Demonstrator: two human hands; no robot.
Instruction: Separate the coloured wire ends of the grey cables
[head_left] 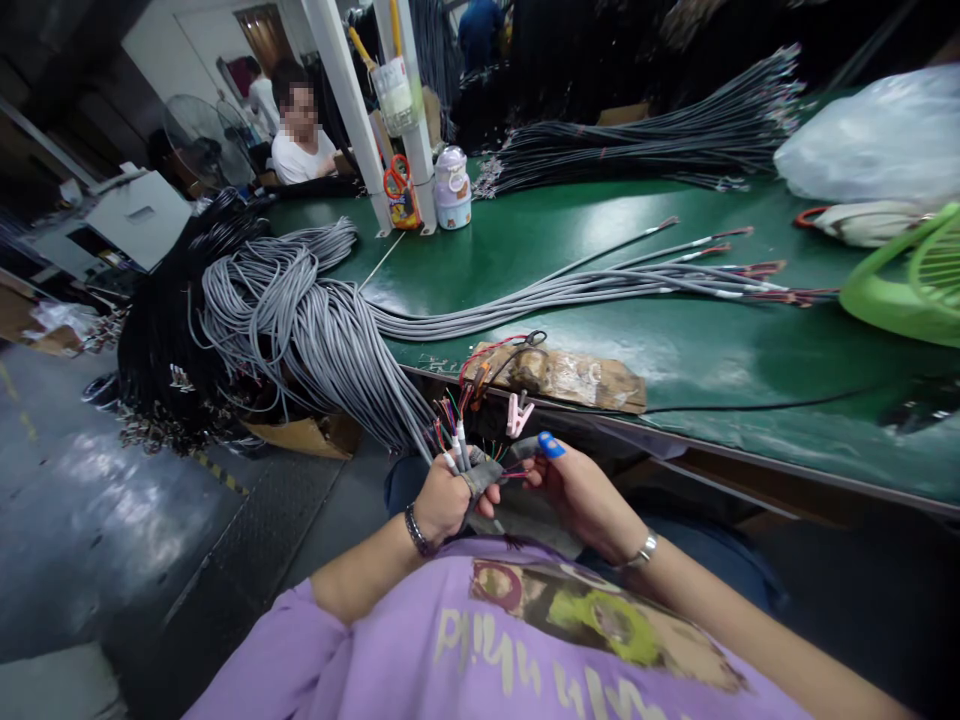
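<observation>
Clasping cables in my left hand, a gray strip in my right hand, I could bend wires by tugging.

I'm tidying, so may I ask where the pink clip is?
In the head view, the pink clip is just right of centre, between the brown block and right hand.

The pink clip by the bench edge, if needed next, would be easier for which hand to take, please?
Probably the right hand: it sits nearer the pink clip, though it appears to pinch a grey strip; the left hand is farther away, wrapped around grey cables.
</observation>
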